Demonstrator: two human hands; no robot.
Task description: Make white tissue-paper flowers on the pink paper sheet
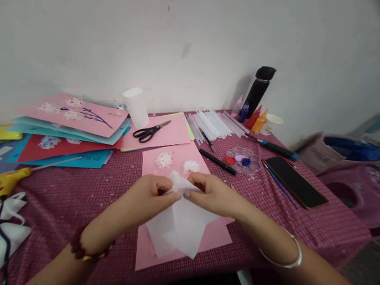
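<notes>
A thin white tissue sheet (184,226) hangs from both hands, its top bunched between them and its lower corner pointing down. My left hand (155,195) pinches it from the left with thumb and fingers. From the right, my right hand (211,193) pinches it too, and the thumbs nearly meet. Beneath lies pink paper (195,153). On it, just beyond my hands, are a white fluffy blossom with red specks (163,160) and a plain white one (191,166).
Black scissors (146,133) and a white cup (136,107) stand behind. Decorated cards (80,113) and a yellow glue gun (6,182) are left. Right are a marker (218,162), paint palette (244,159), glue sticks (214,124), paint bottles (253,117) and a phone (294,182).
</notes>
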